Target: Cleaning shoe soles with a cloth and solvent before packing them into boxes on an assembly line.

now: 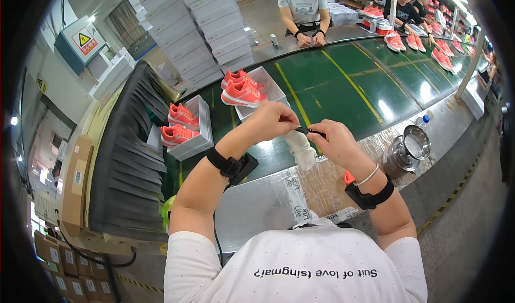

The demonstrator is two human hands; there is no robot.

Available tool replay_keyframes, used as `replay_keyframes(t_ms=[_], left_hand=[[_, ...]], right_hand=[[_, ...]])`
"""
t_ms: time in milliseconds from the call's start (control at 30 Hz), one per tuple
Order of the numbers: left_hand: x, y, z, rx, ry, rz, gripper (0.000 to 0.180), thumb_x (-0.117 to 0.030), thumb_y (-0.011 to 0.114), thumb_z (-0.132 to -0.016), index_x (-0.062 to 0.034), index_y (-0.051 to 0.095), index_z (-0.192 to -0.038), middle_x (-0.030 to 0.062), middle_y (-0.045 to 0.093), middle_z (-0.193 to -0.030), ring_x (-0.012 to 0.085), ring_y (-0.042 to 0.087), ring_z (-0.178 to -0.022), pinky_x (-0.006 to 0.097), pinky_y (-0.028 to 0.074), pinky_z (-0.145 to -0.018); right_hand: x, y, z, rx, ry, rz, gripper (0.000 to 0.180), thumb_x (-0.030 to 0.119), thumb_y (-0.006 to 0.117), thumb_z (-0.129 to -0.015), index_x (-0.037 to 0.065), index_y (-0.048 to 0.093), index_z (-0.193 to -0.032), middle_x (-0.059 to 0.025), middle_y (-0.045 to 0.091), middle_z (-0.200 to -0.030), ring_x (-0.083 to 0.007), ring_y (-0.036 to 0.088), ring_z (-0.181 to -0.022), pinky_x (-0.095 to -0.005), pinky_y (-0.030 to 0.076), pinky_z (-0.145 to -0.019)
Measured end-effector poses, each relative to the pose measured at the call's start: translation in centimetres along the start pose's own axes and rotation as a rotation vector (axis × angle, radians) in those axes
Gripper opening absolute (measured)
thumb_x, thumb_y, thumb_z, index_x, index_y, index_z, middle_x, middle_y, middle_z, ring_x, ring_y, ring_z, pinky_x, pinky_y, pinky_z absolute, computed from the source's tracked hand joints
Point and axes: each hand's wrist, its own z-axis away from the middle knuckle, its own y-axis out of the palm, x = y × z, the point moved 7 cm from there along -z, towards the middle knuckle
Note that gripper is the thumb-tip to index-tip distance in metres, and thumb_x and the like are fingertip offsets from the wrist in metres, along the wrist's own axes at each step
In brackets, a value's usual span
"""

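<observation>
In front of my chest, my left hand [272, 119] and my right hand [337, 143] meet over a slim black tool [311, 132], possibly a pen or small cutter. My right fingers wrap its thicker end. The fingertips of my left hand pinch at its other end, where any smaller item is too tiny to make out. Just below hangs or lies a white cloth [301, 152]. Beyond my left hand, a pair of coral-red sneakers [242, 90] rests on an open white shoebox [272, 86]. Another coral pair [181, 124] sits in a second white box [201, 134] to the left.
A green conveyor belt [343, 88] runs toward a black strip curtain [126, 163] at left. The taped work ledge [332, 187] holds a metal pot [399, 155]. Across the belt stands a co-worker [303, 8], near tall stacks of white boxes [214, 21]. More coral sneakers [394, 41] are farther right.
</observation>
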Motion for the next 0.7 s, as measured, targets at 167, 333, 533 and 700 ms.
replay_keyframes(t_ms=[167, 333, 533, 700], left_hand=[[0.6, -0.2, 0.2, -0.011, -0.04, 0.078, 0.011, -0.004, 0.065, -0.075, 0.0006, 0.068, -0.085, 0.004, 0.066, -0.076, 0.0095, 0.059, -0.072, 0.024, 0.047, -0.067], [1.5, -0.2, 0.2, -0.012, -0.047, 0.071, 0.011, -0.005, 0.065, -0.076, 0.0012, 0.068, -0.085, 0.0035, 0.065, -0.074, 0.0082, 0.058, -0.069, 0.023, 0.046, -0.066], [1.2, -0.5, -0.1, -0.014, -0.07, 0.021, 0.011, -0.006, 0.065, -0.077, 0.0016, 0.067, -0.085, 0.0031, 0.064, -0.073, 0.0067, 0.057, -0.069, 0.023, 0.046, -0.064], [1.1, -0.2, -0.3, -0.02, -0.049, 0.007, 0.011, -0.006, 0.065, -0.077, 0.0022, 0.067, -0.085, 0.0034, 0.064, -0.071, 0.0065, 0.056, -0.067, 0.023, 0.046, -0.064]], right_hand=[[0.0, -0.1, 0.2, -0.053, -0.054, -0.018, 0.024, 0.02, 0.059, -0.082, 0.001, 0.066, -0.095, -0.0141, 0.058, -0.078, -0.0299, 0.058, -0.074, -0.0376, 0.045, -0.067], [-0.5, -0.1, 0.6, -0.04, -0.014, 0.016, 0.026, 0.022, 0.058, -0.083, 0.002, 0.066, -0.097, -0.0144, 0.059, -0.083, -0.0319, 0.058, -0.081, -0.0391, 0.046, -0.072], [-0.2, 0.6, 0.6, 0.015, -0.118, 0.008, 0.027, 0.017, 0.059, -0.083, 0.0, 0.062, -0.104, -0.0131, 0.051, -0.075, -0.0273, 0.053, -0.071, -0.0352, 0.042, -0.063], [0.2, 1.2, 0.3, 0.062, -0.056, 0.119, 0.027, 0.022, 0.056, -0.084, 0.003, 0.063, -0.102, -0.0127, 0.056, -0.085, -0.0307, 0.057, -0.083, -0.0402, 0.045, -0.073]])
